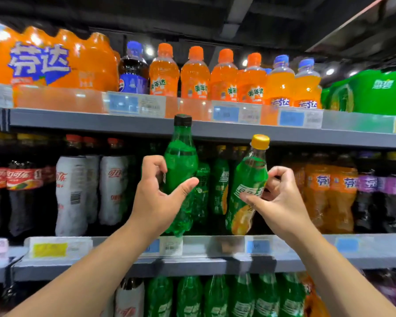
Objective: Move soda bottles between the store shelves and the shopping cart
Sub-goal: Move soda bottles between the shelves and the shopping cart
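Left hand [156, 197] is wrapped round the black-capped green bottle [181, 170], thumb across the front, fingers behind. I've got it upright, cap level with the edge of the upper shelf [78, 121]. Right hand [279, 197] grips the yellow-capped green bottle [249, 177] at its label, thumb in front, and that one tilts, top leaning right. Both bottles hang in front of the middle shelf [375, 259], near each other but apart, bases just above its price rail [215, 247], with a row of green bottles [220, 179] standing behind them.
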